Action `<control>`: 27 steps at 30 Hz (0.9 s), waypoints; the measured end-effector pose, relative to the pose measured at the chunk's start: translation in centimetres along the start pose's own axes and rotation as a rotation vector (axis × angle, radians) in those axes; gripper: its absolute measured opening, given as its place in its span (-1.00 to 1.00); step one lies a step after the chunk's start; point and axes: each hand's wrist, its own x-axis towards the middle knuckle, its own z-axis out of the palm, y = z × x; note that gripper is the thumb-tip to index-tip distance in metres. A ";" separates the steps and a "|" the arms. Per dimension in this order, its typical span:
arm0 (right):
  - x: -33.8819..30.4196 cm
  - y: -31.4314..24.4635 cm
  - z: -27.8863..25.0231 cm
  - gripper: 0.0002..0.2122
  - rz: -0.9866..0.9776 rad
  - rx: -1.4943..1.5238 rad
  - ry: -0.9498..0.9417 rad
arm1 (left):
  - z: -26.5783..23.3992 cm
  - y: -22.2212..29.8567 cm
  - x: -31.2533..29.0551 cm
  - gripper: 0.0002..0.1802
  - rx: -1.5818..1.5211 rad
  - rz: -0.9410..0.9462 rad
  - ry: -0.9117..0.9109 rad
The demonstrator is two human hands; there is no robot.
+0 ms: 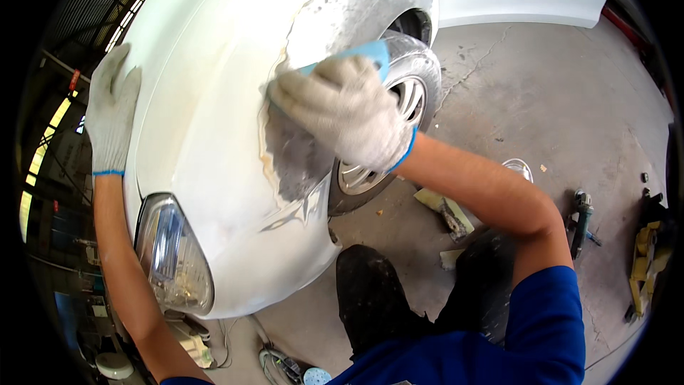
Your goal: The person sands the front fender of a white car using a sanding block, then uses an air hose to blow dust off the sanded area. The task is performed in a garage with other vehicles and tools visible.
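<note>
Well, in the head view your right grip (349, 114) is closed around a flat blue block (372, 55), laid across the dull grey patch (292, 157) on the white car panel (214, 121), just beside the wheel (417, 75). The block's underside is hidden, so you can't tell from here how fully it meets the surface. Your left grip (112, 114) is open, laid along the panel's far edge with nothing held in it.

To rub well, judge it by flatness: spread your pressure over the whole face of the block, let it follow the panel's curve, and work long strokes across the patch's ragged border rather than digging at one spot. Ease off near the wheel arch, where a tipped corner could gouge, and stay clear of the headlight (178, 260).
</note>
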 end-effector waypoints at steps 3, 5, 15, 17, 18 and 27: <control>0.6 4.4 1.7 -0.59 -0.103 -0.126 0.073 | -0.2 0.5 -0.5 -0.51 -0.011 -0.030 -0.004; 2.1 8.9 1.6 -0.61 0.179 -0.145 -0.149 | -0.1 0.7 -0.6 -0.51 -0.023 -0.058 0.001; 1.4 13.2 2.5 -0.65 0.352 -0.060 -0.045 | 0.5 0.7 -0.2 -0.52 -0.060 -0.044 0.024; 1.1 13.1 3.9 -0.67 0.387 0.062 0.052 | 0.7 -0.3 0.1 -0.52 0.036 0.025 0.017; 1.5 11.2 3.1 -0.67 0.269 -0.017 0.006 | 0.8 -1.1 0.1 -0.51 0.094 0.048 0.014; 1.6 11.4 1.7 -0.65 0.096 -0.096 -0.065 | 0.8 -0.7 -0.1 -0.52 0.104 0.039 -0.003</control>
